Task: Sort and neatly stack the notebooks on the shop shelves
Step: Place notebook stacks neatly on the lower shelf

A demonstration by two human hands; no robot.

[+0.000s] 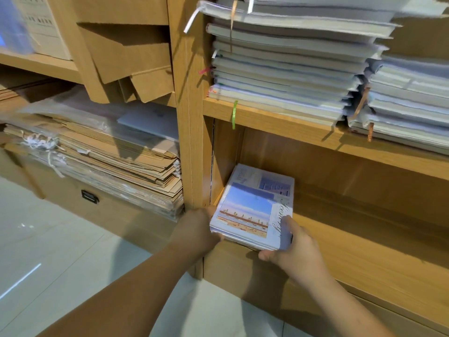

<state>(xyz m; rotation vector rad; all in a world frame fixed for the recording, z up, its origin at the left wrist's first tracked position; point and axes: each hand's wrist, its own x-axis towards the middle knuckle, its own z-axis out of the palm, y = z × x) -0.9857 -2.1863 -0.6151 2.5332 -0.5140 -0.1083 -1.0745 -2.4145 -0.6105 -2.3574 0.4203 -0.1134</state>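
A small stack of spiral notebooks (252, 210) with a sky-and-fence picture on the top cover lies at the left end of the lower wooden shelf (352, 229), partly over its front edge. My left hand (196, 229) grips the stack's near left corner. My right hand (291, 249) grips the near right corner, thumb on the cover. On the shelf above lie tall stacks of plastic-wrapped notebooks (286, 69) with ribbon markers hanging out, and a second stack (408, 103) at the right.
A wooden upright (192, 142) borders the lower shelf on the left. Beyond it lie flat brown paper bags (109, 161) in plastic and folded cardboard (128, 52). A drawer with a dark handle (90, 197) sits below. Pale floor tiles (48, 251) spread at lower left.
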